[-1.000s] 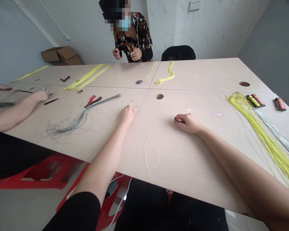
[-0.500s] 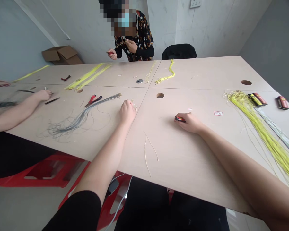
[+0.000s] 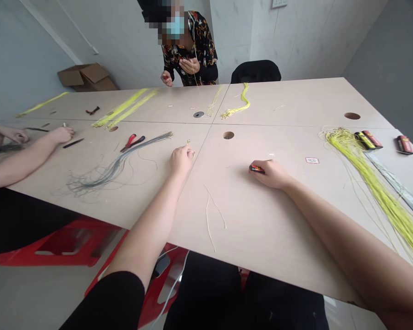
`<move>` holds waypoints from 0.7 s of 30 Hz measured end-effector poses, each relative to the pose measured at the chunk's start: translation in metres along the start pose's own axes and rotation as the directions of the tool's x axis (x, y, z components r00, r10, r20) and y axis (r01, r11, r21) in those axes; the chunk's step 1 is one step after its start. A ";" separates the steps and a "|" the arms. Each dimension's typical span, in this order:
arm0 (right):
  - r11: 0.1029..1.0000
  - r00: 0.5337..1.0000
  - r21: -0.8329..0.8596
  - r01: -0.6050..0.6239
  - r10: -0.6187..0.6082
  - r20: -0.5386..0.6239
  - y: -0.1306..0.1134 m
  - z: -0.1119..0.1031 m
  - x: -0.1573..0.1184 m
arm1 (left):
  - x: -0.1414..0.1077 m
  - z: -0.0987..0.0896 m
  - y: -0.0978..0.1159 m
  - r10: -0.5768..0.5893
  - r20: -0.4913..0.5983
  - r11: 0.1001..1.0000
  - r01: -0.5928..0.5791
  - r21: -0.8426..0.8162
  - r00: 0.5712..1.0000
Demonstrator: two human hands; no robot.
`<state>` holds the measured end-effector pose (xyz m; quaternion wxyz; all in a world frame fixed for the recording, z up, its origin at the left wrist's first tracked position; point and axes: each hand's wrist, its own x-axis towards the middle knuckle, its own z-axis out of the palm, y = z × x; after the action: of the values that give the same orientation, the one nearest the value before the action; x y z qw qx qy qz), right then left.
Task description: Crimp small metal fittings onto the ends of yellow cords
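Note:
My left hand (image 3: pixel 181 160) rests on the pale wooden table (image 3: pixel 248 229), its fingertips pinching a thin cord with small gold tips (image 3: pixel 189 146). My right hand (image 3: pixel 270 174) lies on the tabletop, closed around a small red-and-black tool (image 3: pixel 256 169) whose end shows past my fingers. Two loose pale cords (image 3: pixel 209 215) lie between my hands, nearer the table's front edge. A grey wire bundle (image 3: pixel 113 167) spreads to the left of my left hand.
Red-handled pliers (image 3: pixel 132 143) lie left of my left hand. A long yellow cord bundle (image 3: pixel 375 188) and dark boxes (image 3: pixel 366 140) lie to the right. A co-worker's hands (image 3: pixel 181 71) work across the table; another person's arm (image 3: pixel 30 146) reaches in from the left.
My hands have barely moved, and my left fingers still pinch the gold-tipped cord. The view has tilted slightly. The far co-worker's hands have shifted closer together.

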<state>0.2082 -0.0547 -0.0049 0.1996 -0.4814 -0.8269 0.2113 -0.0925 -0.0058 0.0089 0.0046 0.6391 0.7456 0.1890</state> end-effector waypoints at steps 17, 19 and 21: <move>1.000 1.000 -0.002 0.004 -0.004 0.004 -0.001 -0.001 0.000 | 0.000 -0.001 -0.003 -0.048 -0.032 0.999 0.048 0.010 0.998; 1.000 1.000 0.000 0.005 -0.005 0.001 -0.001 -0.001 0.000 | -0.002 -0.003 -0.002 -0.052 -0.038 0.999 0.052 0.005 0.998; 1.000 1.000 0.001 0.000 0.000 0.002 -0.002 -0.002 0.000 | -0.003 -0.005 0.000 -0.055 -0.038 0.998 0.055 0.001 0.998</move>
<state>0.2078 -0.0552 -0.0024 0.1991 -0.4811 -0.8270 0.2119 -0.0934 -0.0099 0.0126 -0.0048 0.6146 0.7630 0.2003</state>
